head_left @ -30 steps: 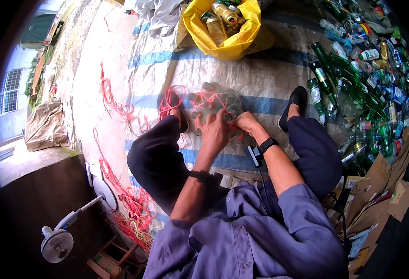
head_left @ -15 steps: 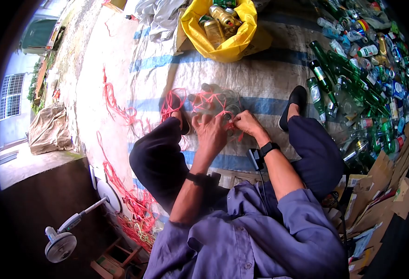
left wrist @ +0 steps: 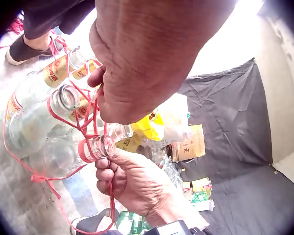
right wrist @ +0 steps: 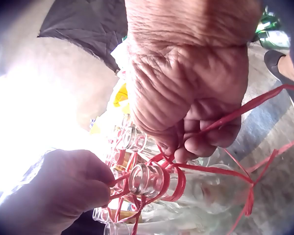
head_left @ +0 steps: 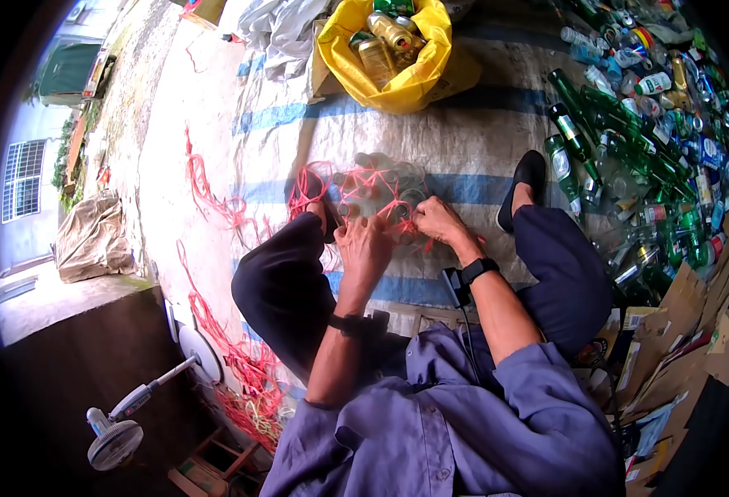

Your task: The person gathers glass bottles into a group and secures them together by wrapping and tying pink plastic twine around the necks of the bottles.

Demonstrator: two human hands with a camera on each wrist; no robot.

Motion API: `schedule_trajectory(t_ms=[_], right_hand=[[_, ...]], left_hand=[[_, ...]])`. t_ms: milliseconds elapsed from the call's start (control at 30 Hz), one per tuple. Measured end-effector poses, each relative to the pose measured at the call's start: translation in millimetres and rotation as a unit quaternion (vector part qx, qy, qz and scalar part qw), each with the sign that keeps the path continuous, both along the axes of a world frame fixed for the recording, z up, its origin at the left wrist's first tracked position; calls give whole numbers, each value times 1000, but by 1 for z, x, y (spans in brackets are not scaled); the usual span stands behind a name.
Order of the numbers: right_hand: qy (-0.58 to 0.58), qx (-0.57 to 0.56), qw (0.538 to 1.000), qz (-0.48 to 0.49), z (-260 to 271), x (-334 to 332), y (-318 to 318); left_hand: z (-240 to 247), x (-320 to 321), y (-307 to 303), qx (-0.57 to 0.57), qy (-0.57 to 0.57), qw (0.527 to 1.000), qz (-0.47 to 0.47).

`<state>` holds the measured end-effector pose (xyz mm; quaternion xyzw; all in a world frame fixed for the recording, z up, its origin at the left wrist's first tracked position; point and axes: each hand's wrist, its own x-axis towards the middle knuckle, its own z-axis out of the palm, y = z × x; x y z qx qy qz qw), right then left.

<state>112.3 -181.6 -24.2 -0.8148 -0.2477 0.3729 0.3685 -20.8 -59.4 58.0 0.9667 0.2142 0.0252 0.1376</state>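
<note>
Left hand (head_left: pixel 364 247) lower; red string (left wrist: pixel 85 151) round clear bottles (left wrist: pixel 34 122)

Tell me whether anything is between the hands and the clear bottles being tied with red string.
Nothing visible stands in the way. The left hand and the right hand both grip the red string wound round the necks of the clear bottles, right against the glass.
</note>
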Motion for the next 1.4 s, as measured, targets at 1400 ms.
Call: schedule_trajectory(t_ms=[1400], right_hand=[[-73, -6, 997, 30, 23, 0, 0]], left_hand=[[-16, 1, 12, -175, -111, 974, 86]])
